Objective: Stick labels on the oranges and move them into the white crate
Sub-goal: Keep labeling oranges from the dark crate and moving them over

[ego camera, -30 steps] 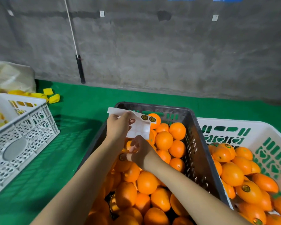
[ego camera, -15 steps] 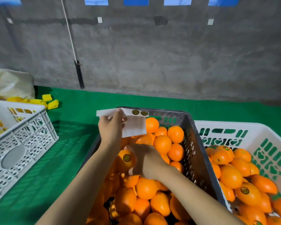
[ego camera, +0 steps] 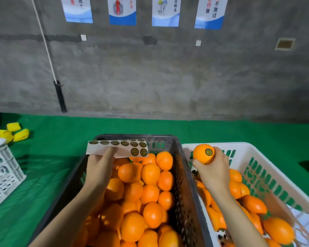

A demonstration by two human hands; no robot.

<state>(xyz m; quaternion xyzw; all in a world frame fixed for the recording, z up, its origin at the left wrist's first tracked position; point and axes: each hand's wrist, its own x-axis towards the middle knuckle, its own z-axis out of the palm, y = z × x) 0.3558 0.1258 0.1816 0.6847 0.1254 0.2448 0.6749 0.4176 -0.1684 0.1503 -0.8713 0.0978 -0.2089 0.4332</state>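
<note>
Black crate wall (ego camera: 185,193) bars sideways path; room above white crate (ego camera: 235,145).

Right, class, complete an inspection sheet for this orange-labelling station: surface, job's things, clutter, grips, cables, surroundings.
Surface: green mat under both crates.
Job's things: dark crate full of oranges; white crate partly filled; label sheet bearing stickers.
Clutter: yellow pieces and a white basket at left.
Grips: left hand holds the label sheet; right hand holds a labelled orange above the white crate's rim.
Cables: white cord with black handle against the wall.
Surroundings: grey concrete wall, four posters.
</note>
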